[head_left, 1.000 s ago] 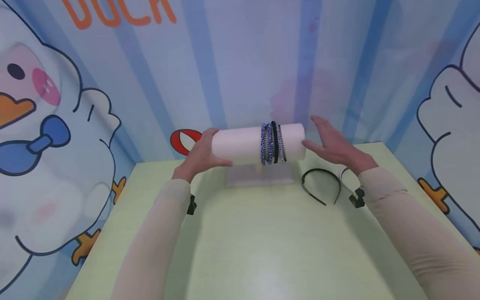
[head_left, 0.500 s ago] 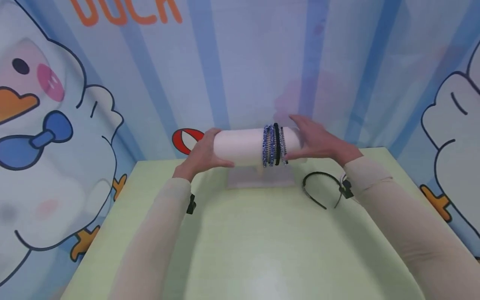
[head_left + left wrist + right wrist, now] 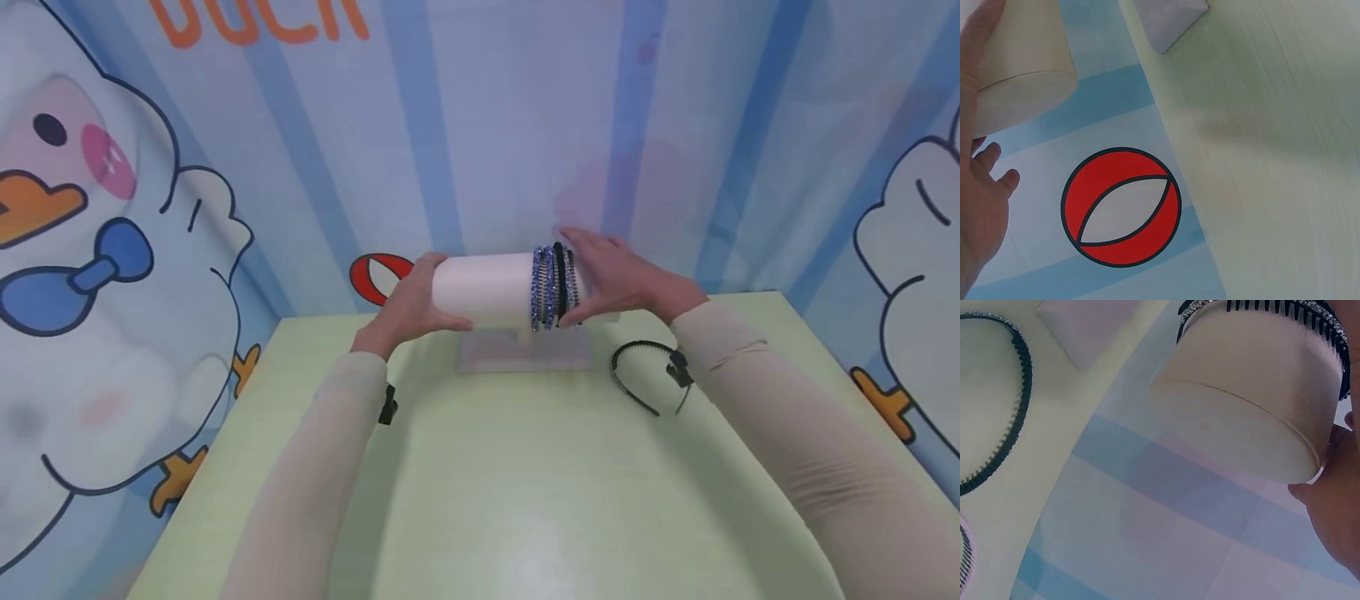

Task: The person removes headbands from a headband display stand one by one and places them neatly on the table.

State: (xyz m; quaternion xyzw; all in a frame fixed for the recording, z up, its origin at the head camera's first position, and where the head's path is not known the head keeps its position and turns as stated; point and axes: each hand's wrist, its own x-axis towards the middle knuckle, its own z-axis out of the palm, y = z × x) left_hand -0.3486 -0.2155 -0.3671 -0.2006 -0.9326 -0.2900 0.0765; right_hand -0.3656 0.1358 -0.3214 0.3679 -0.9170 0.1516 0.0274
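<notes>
Against right hand (image 3: 617, 279), apparently, headbands (image 3: 551, 287)

Staged booth-like nook, exact kind unclear: pale green table (image 3: 487, 492), striped cartoon-duck backdrop (image 3: 517, 125).

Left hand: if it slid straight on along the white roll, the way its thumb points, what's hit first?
Probably the headbands around the white roll, blue glittery one first. Left hand's fingers behind the roll are mostly hidden in the head view, so clearance there is unclear.
</notes>
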